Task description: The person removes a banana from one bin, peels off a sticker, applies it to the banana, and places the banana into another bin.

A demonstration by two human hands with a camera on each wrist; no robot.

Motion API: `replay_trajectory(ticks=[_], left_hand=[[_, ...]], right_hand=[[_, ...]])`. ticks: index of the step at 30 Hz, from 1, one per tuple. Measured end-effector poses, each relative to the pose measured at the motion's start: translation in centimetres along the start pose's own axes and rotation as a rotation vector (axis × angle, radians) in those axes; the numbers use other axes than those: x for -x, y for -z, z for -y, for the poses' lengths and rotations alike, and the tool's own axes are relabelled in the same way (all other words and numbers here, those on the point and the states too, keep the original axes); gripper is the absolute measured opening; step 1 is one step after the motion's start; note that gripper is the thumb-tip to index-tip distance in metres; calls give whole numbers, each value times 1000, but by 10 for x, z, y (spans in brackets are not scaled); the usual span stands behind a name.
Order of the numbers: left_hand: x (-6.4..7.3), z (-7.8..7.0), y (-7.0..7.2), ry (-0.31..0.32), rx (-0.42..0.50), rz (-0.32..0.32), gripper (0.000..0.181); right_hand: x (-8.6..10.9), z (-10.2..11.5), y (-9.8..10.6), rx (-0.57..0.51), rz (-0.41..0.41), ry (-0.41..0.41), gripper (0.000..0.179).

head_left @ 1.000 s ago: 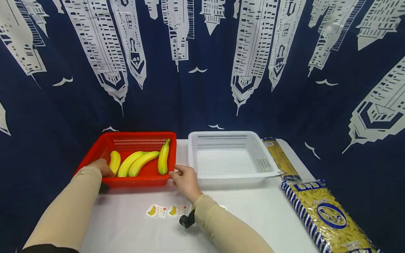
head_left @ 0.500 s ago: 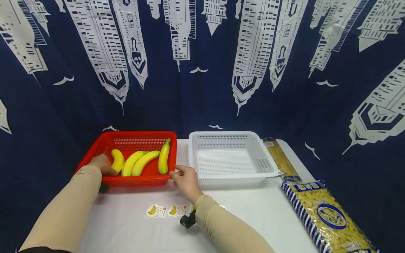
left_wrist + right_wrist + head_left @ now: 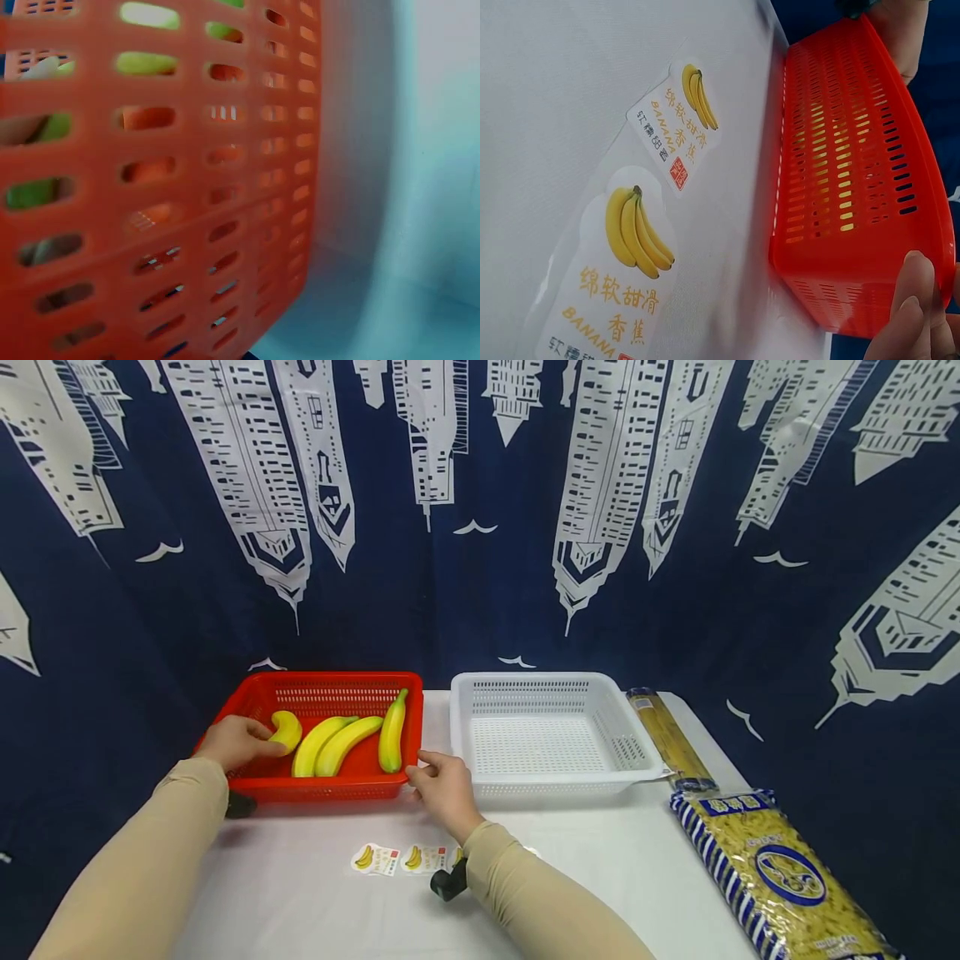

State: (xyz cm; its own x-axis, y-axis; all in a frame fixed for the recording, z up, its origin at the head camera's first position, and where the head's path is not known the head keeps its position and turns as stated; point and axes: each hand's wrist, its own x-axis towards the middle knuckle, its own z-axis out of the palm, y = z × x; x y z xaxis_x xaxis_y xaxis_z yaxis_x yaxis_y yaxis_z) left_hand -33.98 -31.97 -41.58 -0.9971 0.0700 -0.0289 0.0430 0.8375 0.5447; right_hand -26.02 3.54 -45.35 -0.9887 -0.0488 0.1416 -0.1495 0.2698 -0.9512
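In the head view, my left hand (image 3: 238,743) reaches over the left side of a red plastic basket (image 3: 322,790) and pinches a short curved banana (image 3: 286,732) between thumb and fingers. Two bananas (image 3: 343,747) lie side by side in the middle of that basket, and another banana (image 3: 392,732) leans along its right wall. At the front right corner, my right hand (image 3: 444,789) holds the basket's rim; the right wrist view shows its fingers (image 3: 909,311) against that corner. Slotted basket wall (image 3: 172,217) fills much of the left wrist view and mostly hides the left hand.
A white basket (image 3: 555,785) stands right of the red one. Banana stickers (image 3: 377,859) lie in front on the white table (image 3: 315,910), partly covered by the right forearm. A long noodle pack (image 3: 670,735) and a large pasta bag (image 3: 787,872) lie at the right.
My left hand has lifted slightly and tilted the leftmost banana, its lower end now raised from the basket's front. The right hand has stayed at the corner.
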Motion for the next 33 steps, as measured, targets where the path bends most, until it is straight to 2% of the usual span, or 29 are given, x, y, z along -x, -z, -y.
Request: replay_trajectory(ticks=[5,9,16,20,27,33], left_hand=[[3,-8,4,28,15,-64,65],[6,-10,8,24,23,-111,65],[11,-5,11,9,39,-143,62],[14,-11,14,5,72,-152,65],[27,-45,13,-50,119,-221,62],[55,-78,-2,-195,227,-309,53]], right_hand=[[0,1,1,5,2,-9,41],[0,2,1,14,8,-11,41],[1,1,1,20,3,-7,40],[0,-1,4,14,16,-4,41],[1,-6,14,8,57,-25,43],[13,-5,27,-32,116,-10,46]])
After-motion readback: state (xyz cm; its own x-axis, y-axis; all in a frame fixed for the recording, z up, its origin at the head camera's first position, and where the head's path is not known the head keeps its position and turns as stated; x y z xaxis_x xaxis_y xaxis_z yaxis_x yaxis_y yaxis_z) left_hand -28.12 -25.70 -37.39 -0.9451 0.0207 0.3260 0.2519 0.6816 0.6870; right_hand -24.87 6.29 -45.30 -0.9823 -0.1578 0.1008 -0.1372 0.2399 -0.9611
